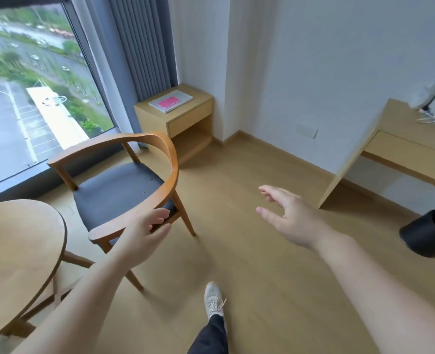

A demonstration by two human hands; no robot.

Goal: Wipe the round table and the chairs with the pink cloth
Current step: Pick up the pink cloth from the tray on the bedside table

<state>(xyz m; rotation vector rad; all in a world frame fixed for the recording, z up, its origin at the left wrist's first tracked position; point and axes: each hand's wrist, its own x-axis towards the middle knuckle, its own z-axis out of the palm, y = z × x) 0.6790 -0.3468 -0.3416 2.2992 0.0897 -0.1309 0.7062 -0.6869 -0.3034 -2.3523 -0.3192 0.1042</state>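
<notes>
Our left hand (145,236) is out in front with its fingers loosely extended, holding nothing; it overlaps the near end of the chair (119,190) arm in this view, and we cannot tell whether the fingertips touch the wood or float just above it. Our right hand (285,215) hangs over bare floor (249,264), fingers spread and relaxed, thumb apart, also holding nothing. The two hands are well apart.

The cloth (169,102) is not with us yet. It lies folded on a white pad (171,100) on top of the cabinet (175,116) in the corner by the curtain (139,47), beyond the chair. The table (19,251) sits at our lower left, its rim close beside the chair. One foot (214,301) is forward, pointing toward that corner.

So the step in hand, as we judge it, is fetching the cloth. To do it well, we should pass along the open floor to the right of the chair rather than lean over it, and keep the left arm clear of the armrest so the chair does not get nudged. At the cabinet, we pinch the cloth by an edge and lift straight up, so the pad beneath stays put. The right hand looks better placed for that reach. A desk (403,149) and a dark bin (428,233) stand to our right, out of the path.
</notes>
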